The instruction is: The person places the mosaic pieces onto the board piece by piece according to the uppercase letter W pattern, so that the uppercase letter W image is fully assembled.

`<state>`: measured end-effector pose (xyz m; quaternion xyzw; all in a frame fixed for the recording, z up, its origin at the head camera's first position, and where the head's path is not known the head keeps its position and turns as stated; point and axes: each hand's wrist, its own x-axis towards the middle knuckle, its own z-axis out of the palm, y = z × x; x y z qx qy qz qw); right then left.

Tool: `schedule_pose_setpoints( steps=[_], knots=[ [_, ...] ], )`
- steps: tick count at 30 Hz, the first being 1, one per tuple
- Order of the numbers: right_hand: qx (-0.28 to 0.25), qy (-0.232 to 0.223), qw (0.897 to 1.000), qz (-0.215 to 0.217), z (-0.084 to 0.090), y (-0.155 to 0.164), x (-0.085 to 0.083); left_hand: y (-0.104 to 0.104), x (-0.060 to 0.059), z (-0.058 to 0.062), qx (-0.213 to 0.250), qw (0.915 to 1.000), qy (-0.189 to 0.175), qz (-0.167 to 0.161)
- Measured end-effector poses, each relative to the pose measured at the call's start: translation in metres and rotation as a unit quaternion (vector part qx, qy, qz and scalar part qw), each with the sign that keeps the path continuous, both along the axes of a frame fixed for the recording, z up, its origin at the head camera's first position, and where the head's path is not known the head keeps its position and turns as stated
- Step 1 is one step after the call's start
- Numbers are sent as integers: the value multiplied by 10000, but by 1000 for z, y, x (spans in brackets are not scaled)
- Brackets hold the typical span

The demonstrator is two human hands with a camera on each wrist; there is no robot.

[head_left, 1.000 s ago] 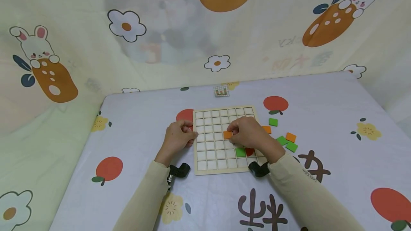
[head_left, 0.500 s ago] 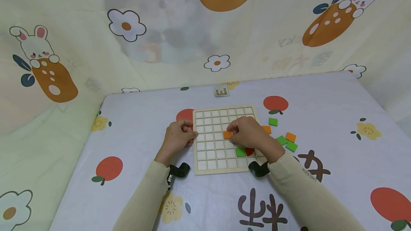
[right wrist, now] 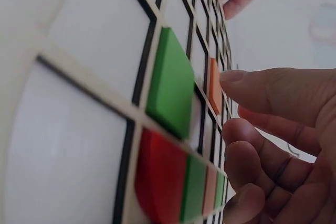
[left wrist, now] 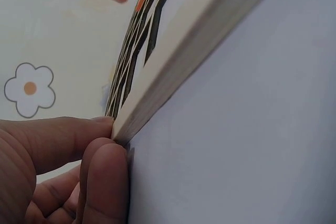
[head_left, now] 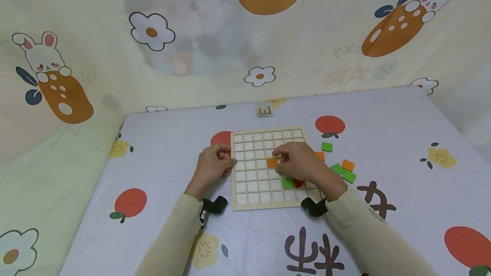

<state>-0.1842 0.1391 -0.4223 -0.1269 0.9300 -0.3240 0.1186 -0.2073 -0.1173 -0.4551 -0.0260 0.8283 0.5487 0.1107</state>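
One orange tile (head_left: 271, 163) sits, in the head view, on the grid board (head_left: 251, 174) just left of the right hand (head_left: 301, 163); the left-wrist view shows me the left hand (left wrist: 58, 148) pinching the board's edge, best held steady; in the right-wrist view, the thumb touches the tile, fingers spread from it, gentle pressure seemingly enough.

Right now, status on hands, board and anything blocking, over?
Left hand pinches edge of board. Right hand at orange tile on it, contact unclear. Right hand covers part of board.

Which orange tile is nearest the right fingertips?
The orange tile on the wooden grid board, left of the right hand in head view; other orange tiles lie farther off.
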Motion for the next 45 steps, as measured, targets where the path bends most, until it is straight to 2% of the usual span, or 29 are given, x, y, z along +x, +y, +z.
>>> schedule_pose_setpoints(
  steps=[6,14,18,23,30,35,41,45],
  knots=[
    [-28,308,9990,-322,3,28,11,4,1,-1,68,10000,-32,-57],
    [31,362,9942,-1013,8,73,22,2,1,0,125,9999,-24,97],
    [124,338,9918,-1224,9,96,22,1,1,0,126,9999,-2,47],
    [326,139,9893,-1413,8,115,12,1,3,1,49,9999,7,87],
    [549,-104,9865,-1539,4,124,-4,3,3,2,80,9999,-5,85],
    [628,-264,9872,-1440,-1,122,-13,3,2,0,57,9999,-43,72],
    [712,-208,9881,-1344,-5,120,-17,3,2,0,25,9999,-77,116],
    [733,-295,9859,-1478,-6,118,-16,2,1,2,44,9998,-125,128]
  ],
)
